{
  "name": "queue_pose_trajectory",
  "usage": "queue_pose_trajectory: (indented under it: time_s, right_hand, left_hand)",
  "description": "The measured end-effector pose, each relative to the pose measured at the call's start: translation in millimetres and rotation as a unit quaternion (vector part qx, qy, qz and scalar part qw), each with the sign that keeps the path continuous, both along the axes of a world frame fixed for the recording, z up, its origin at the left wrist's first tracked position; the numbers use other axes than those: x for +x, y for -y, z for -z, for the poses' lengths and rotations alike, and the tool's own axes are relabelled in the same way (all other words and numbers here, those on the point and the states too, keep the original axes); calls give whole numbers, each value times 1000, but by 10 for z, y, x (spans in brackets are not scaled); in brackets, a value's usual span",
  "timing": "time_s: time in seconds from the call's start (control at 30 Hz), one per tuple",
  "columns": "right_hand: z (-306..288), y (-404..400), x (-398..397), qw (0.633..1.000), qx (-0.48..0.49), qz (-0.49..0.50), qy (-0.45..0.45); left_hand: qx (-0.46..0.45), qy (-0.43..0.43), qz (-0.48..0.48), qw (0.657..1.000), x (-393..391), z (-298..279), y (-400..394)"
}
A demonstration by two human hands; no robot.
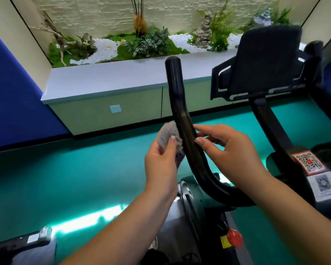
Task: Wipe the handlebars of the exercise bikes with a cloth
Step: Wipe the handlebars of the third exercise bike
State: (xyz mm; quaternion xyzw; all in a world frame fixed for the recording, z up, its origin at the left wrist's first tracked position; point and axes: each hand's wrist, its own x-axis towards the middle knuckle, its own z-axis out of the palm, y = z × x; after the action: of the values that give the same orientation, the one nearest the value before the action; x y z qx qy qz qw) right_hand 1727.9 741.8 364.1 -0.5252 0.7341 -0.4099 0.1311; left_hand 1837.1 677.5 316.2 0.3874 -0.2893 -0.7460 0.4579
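Now both hands flank handlebar (182, 119), left hand (161, 159) gripping cloth (168, 134)

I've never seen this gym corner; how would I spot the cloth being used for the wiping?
Find the black curved handlebar rising in the middle of the view, before the planter ledge. The cloth sits against its left side, gripped by the left hand. It is the only grey, fluffy thing among smooth black bike parts and teal floor.

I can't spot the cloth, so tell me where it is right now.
In the head view the grey cloth sits mid-frame, gripped in the left hand against the left side of the black handlebar.
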Motion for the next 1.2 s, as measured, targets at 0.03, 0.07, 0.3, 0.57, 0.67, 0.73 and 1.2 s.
queue_pose_trajectory:
  time_s: [0.03, 0.07, 0.3, 0.57, 0.67, 0.73, 1.2]
  right_hand:
    - [-3, 4, -7, 1000, 0, -1, 7]
    - [-7, 9, -20, 1000, 0, -1, 12]
    - [30, 6, -36, 1000, -3, -4, 25]
    - [32, 1, -28, 1000, -10, -3, 17]
    - [25, 7, -33, 1000, -13, -4, 29]
    - [25, 6, -35, 999, -11, -4, 42]
    - [-144, -300, -509, 979, 32, -11, -201]
  left_hand:
    - [-1, 5, 2, 1000, 28, 17, -100]
    - [-1, 6, 1, 1000, 41, 34, -139]
    - [-212, 160, -53, 963, -149, -267, 798]
    - [-510, 307, -54, 802, 77, -167, 524]
    - [-582, 315, -65, 747, 57, -238, 659]
    - [-617, 334, -86, 707, -60, -439, 910]
    - [-611, 405, 69, 677, 84, -587, 689]
